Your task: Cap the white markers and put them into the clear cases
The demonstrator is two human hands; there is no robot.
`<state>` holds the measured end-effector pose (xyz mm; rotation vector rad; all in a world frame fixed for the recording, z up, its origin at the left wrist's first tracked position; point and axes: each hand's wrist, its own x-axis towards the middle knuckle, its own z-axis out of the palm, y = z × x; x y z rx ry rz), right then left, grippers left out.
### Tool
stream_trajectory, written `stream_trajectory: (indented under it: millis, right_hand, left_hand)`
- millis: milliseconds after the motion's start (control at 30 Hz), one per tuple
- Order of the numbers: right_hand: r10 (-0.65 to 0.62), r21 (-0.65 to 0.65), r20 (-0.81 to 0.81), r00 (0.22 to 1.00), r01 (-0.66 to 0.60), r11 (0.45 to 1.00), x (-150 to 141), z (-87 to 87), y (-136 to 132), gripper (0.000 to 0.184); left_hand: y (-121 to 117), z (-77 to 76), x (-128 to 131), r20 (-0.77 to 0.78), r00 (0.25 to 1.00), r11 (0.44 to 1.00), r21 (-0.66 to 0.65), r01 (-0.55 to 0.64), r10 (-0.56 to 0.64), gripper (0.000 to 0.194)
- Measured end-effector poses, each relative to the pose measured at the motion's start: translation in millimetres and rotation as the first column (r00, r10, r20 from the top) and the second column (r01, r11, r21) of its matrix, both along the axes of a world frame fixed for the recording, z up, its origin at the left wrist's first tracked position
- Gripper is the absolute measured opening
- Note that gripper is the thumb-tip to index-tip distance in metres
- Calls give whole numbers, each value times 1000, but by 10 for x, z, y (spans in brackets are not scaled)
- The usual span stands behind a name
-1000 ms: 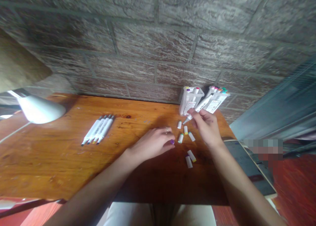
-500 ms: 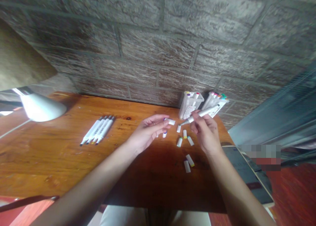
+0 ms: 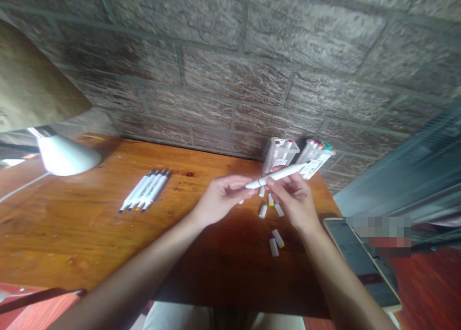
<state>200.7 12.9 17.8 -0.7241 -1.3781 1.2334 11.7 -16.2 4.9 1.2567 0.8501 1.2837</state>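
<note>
My right hand (image 3: 293,198) is closed around the barrel of a white marker (image 3: 284,173), which tilts up to the right with its dark tip end pointing away. At the lower left end of the marker, my left hand (image 3: 225,198) pinches a white marker cap (image 3: 252,185), now lined up with the barrel and touching it. Whether it is fully pushed on I cannot tell. Below the hands, several loose caps lie on the table, among them one with a green end (image 3: 263,211) and one with a yellow end (image 3: 278,238).
Several capless white markers (image 3: 146,190) lie side by side on the wooden table (image 3: 90,234). Two clear marker cases (image 3: 279,152) stand near the brick wall. A lamp (image 3: 68,154) is at the left; a phone-like dark slab (image 3: 360,262) lies by the right edge.
The two hands have come together. The cap in my left hand, apart from the marker before, now meets the marker's left end. The view has shifted slightly.
</note>
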Motion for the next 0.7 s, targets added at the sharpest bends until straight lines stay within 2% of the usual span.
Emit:
stream_trajectory:
  millis: [133,300,433,600,700]
  right_hand:
    - [38,-37,38,999,-37,999,26,19,15,29]
    - [-35,18,203,979,32,999,65,36,17,32]
    - [-13,-49,211,977,24,999,90,18,21,33]
    - [60,-116,124,990,-46,992,79,-43,33,24]
    - [16,-113,73,997,-8,994,45,-54,21,24]
  left_hand:
    - [-2,-43,-14,-188,982,993,118,17,6,30]
    - [-16,-69,-6,-427,904,987,155,47,24,30]
    - [-33,-114,44,-427,904,991,115,75,-18,30]
    - [-15,-176,69,-457,889,996,58,70,-36,36]
    - [-18,-175,73,-399,913,993,47,109,-81,43]
